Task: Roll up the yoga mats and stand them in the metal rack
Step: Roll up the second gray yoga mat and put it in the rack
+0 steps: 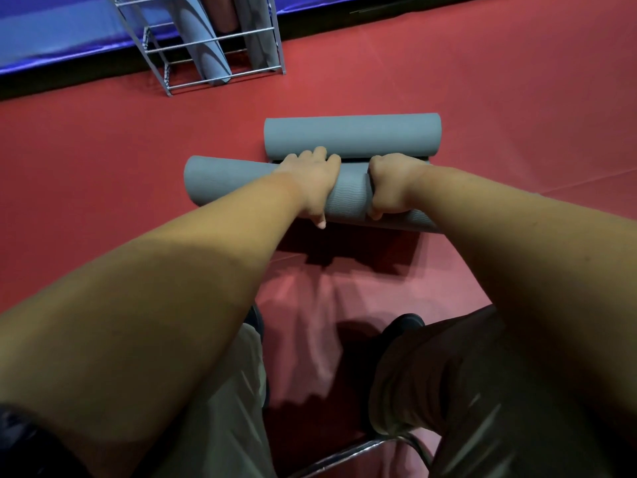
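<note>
On red floor | both hands grip near mat (241,182) | rack (206,46) far-left

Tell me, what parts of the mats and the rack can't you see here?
- Metal rack: top cut off by the head view's upper edge, so its stored mats cannot be counted.
- Near rolled mat: right end hidden behind the right forearm.
- Fingertips of the left hand and right hand: curled over the mat's far side, out of sight.
- Far rolled mat: near edge partly covered by both hands.
</note>
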A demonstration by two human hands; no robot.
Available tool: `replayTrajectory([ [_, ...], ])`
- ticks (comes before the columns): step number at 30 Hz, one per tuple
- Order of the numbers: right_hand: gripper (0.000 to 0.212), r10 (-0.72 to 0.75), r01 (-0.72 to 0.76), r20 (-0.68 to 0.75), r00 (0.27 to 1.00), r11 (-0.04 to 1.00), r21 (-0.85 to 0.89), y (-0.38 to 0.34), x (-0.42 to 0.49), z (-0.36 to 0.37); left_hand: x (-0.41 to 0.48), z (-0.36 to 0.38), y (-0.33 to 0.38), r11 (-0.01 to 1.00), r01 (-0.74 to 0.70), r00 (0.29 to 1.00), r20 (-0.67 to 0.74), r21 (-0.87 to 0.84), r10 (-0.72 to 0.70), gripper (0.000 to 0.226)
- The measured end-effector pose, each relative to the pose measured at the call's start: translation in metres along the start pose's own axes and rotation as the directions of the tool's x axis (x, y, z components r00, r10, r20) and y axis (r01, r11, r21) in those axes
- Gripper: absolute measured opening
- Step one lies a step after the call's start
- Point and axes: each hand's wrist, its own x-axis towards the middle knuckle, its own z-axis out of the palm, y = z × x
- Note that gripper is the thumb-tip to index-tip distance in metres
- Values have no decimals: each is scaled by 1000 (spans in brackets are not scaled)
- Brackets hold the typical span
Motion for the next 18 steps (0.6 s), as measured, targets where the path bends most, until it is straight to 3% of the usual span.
replayTrajectory([
  [3, 63, 0, 1, 12, 1000, 1000, -31, 2, 2, 5, 1, 2, 0, 998, -35, 997, -74, -57, 31, 81],
  [5, 80, 16, -15, 16, 1000, 998, -56, 3, 1, 10, 1, 0, 0, 991, -51, 996, -82, -126, 41, 69],
  [8, 105, 30, -29, 6, 1000, 993, -114, 2, -1, 13, 3, 0, 0, 979, -41, 999, -27, -201, 37, 69],
  [14, 69, -3, 3, 2, 1000, 999, -45, 0, -2, 4, 4, 3, -4, 987, -24, 1000, 11, -159, 26, 83],
  [18, 47, -11, 13, 36, 999, 997, -75, -5, -2, 4, -1, 4, 0, 997, -54, 998, 11, -48, 54, 111],
])
